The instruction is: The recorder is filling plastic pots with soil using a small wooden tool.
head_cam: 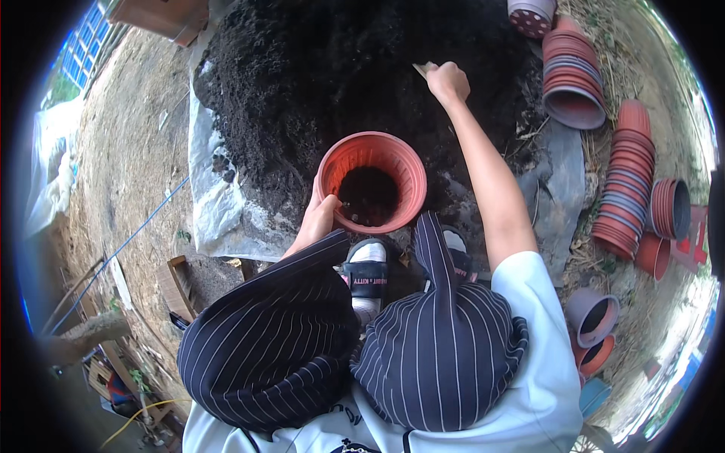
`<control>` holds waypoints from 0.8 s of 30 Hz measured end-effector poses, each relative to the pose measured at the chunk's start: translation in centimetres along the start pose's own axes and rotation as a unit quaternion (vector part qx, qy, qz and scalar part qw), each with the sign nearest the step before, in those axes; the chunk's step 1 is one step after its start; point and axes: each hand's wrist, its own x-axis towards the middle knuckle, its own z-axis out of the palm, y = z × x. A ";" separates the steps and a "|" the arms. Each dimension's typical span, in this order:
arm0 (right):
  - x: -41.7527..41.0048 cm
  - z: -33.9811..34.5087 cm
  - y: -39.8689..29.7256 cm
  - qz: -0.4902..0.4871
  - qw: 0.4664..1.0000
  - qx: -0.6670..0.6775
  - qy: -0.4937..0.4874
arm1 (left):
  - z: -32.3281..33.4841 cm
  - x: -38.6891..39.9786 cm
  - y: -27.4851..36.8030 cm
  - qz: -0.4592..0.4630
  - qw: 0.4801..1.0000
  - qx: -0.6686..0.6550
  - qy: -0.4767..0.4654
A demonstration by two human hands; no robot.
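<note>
My left hand grips the rim of a terracotta-coloured plastic plant pot, thumb over the inside edge. Dark soil covers the bottom of the pot, and its ribbed inner wall shows above. Out over the soil heap, my right hand is closed around a pale handle. Whatever the handle belongs to cannot be made out against the dark soil. The pot is tilted toward me at the near edge of the heap, in front of my feet.
A plastic sheet lies under the heap. Stacked plant pots lie on their sides at the right, with another long stack beyond. Loose pots lie nearer. A blue cord and a wooden piece are at left.
</note>
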 end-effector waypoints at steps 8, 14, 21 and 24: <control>-2.7 -0.1 3.6 -0.057 0.998 0.027 0.004 | -3.9 -0.1 -0.8 -0.068 0.996 0.003 0.056; -2.0 -1.0 1.4 -0.057 0.998 0.025 0.013 | -5.7 -0.3 -0.4 -0.078 0.996 0.029 0.039; -2.0 1.5 -1.5 -0.035 0.997 0.055 0.033 | -6.0 2.3 1.0 -0.090 0.993 0.079 -0.016; -0.8 2.6 -2.6 -0.039 0.998 0.041 0.036 | -5.6 2.4 0.4 -0.103 0.990 0.084 -0.037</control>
